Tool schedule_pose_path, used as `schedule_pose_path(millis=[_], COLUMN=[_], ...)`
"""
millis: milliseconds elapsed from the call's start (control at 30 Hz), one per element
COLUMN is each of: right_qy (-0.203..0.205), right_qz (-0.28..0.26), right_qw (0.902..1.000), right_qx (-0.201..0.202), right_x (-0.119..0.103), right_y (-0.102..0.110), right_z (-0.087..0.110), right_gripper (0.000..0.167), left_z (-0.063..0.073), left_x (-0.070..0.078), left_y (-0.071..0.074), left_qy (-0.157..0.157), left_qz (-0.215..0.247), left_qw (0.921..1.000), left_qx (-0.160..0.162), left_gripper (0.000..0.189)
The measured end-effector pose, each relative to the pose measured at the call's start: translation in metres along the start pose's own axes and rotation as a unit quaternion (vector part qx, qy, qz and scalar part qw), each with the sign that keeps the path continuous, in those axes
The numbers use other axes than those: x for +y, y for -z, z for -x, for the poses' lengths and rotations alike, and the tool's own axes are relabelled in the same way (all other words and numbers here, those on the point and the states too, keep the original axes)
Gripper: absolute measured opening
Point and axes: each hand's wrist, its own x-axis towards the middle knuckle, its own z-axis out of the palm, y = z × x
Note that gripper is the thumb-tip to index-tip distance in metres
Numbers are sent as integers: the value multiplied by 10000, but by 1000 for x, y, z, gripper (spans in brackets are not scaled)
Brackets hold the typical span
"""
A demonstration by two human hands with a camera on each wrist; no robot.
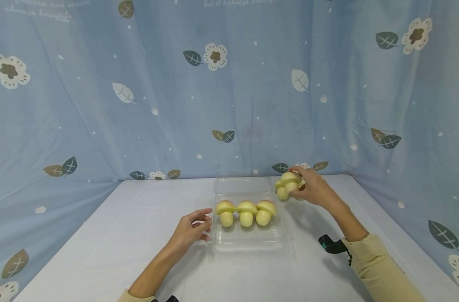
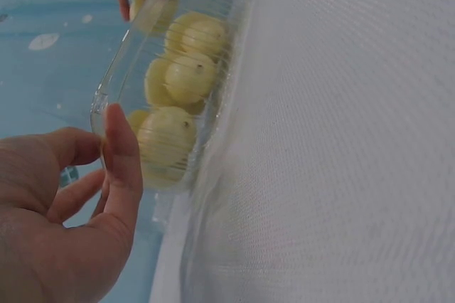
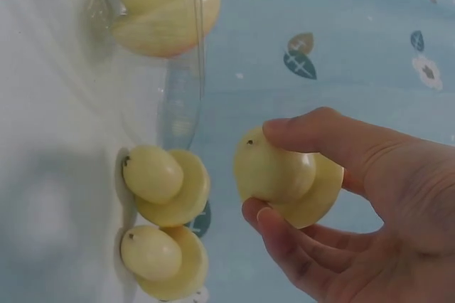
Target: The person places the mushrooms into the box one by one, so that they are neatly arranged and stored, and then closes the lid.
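Note:
My right hand (image 1: 315, 187) pinches a pale yellow mushroom-shaped piece (image 3: 274, 171) between thumb and fingers, raised at the back right of the clear plastic box (image 1: 248, 242). Under it, on the table, two similar mushroom-shaped pieces (image 3: 178, 260) sit side by side, partly hidden in the head view. Inside the box stand three more mushroom-shaped pieces (image 1: 246, 213) in a row, stems towards me. My left hand (image 1: 189, 230) is at the box's left side, fingers loosely bent and fingertips right at the rim, overlapping it in the left wrist view.
The box's clear lid (image 1: 242, 184) is folded back towards the curtain. A white cloth covers the table (image 1: 131, 235). The blue patterned curtain (image 1: 169, 105) rises along the table's back and sides. A dark wrist device (image 1: 332, 244) sticks out from my right sleeve.

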Motion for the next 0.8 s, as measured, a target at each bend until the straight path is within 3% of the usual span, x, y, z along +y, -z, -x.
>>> schedule_pose_path(millis=[800], right_qy=[641], right_qz=[-1133], right_qw=[9903], right_qx=[-489], right_x=[-39], right_y=[-14], right_z=[-3], right_gripper=[68], left_z=[1], left_x=[0], left_y=[-1], left_qy=[21], left_qz=[50], left_qw=[10000], left_qx=[32], left_gripper=[45])
